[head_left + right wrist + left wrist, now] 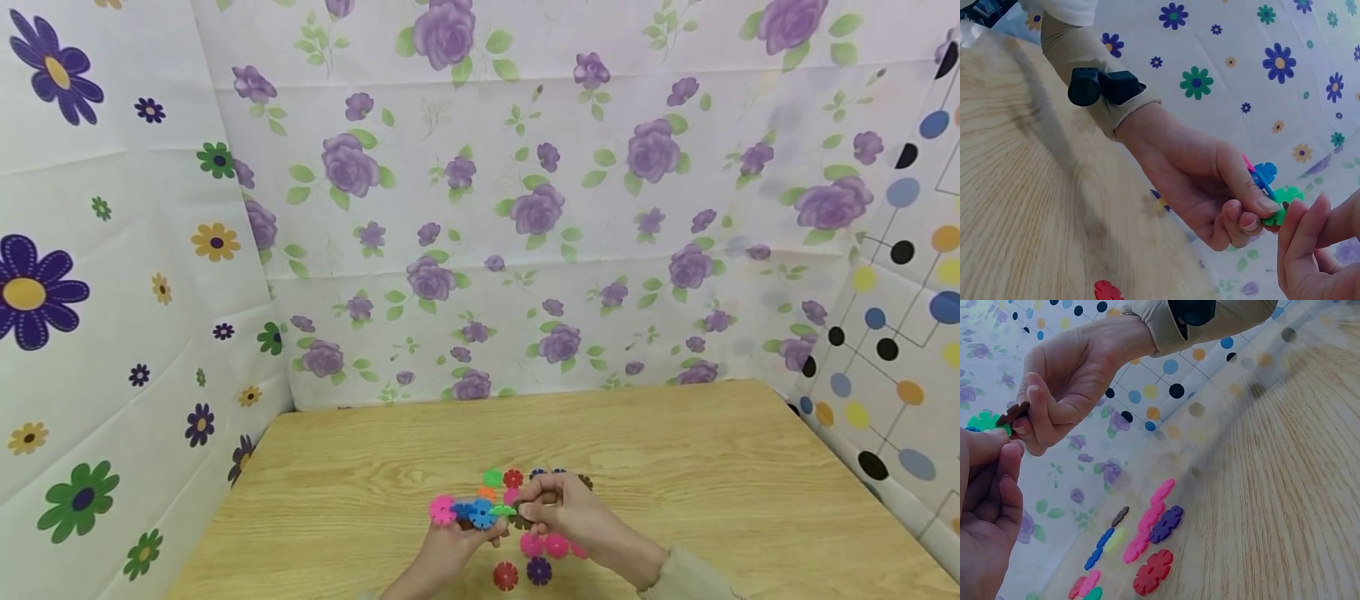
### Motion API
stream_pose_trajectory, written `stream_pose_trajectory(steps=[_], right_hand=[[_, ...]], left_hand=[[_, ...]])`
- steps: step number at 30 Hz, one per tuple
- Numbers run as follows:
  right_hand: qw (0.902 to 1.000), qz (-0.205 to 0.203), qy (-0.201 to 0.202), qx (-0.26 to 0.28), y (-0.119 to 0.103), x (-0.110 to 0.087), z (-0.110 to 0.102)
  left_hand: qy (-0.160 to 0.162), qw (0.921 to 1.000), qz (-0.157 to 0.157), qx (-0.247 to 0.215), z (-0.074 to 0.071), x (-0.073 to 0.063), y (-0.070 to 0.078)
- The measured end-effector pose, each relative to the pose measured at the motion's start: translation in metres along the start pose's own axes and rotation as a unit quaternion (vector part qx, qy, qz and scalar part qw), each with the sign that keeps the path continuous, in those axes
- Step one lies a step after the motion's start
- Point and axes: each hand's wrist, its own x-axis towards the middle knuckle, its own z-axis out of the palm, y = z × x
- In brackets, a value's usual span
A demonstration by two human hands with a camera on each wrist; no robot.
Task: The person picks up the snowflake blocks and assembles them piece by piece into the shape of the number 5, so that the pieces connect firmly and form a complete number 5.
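Observation:
My left hand grips a short chain of slotted plastic flower discs. The chain runs from a pink disc through blue discs to a green disc. In the right wrist view, the left thumb presses on the green disc. A brown flower disc is pinched in my right hand, right at the green disc's edge. Both hands' fingertips meet there, above the table, and partly hide where the two discs come together.
More flower discs lie flat on the wooden table under and around the hands: a red disc, a purple disc, pink discs and several others behind. Patterned cloth walls stand at the back and both sides.

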Motion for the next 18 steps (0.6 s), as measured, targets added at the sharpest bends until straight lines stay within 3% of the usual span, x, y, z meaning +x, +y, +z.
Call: stream_pose_trajectory(steps=[10,18], right_hand=[[0.9996,-0.024,0.009,-0.011,0.003,0.012,-0.005],[0.9997,-0.022,0.009,-0.002,0.011,0.018,-0.016]], left_hand=[[0.051,0.9982,-0.016,0.027,-0.001,0.007,-0.004],[0.013,0.9993,-0.017,-0.030,-0.016,0.003,-0.020]])
